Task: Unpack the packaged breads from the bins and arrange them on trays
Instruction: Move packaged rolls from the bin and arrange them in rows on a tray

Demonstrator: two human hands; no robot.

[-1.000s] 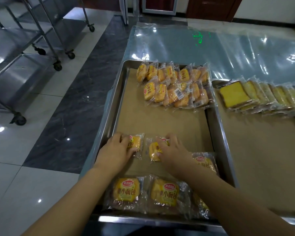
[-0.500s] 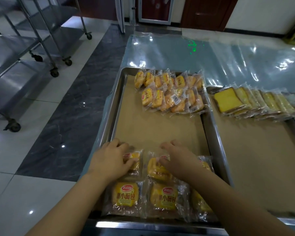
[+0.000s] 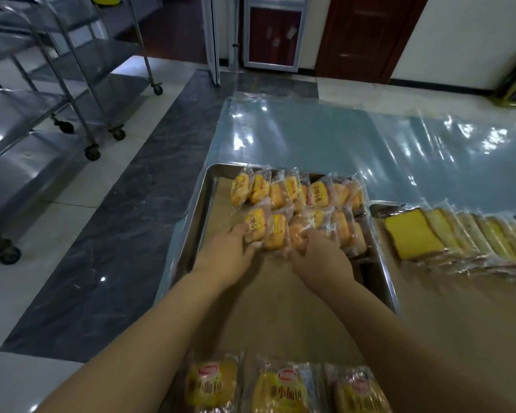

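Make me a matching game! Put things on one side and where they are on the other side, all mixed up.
Things:
1. left hand
2. cake slices
3. three flat bread packets
4. wheeled racks

Places:
A. on the floor, far left
B. near end of the left tray
C. on the right tray
D. holding a standing bread packet

Pairs: 1-D, 2-C, 3-B, 4-A

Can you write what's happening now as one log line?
left hand: holds bread pack | right hand: holds other pack | where: tray, second row
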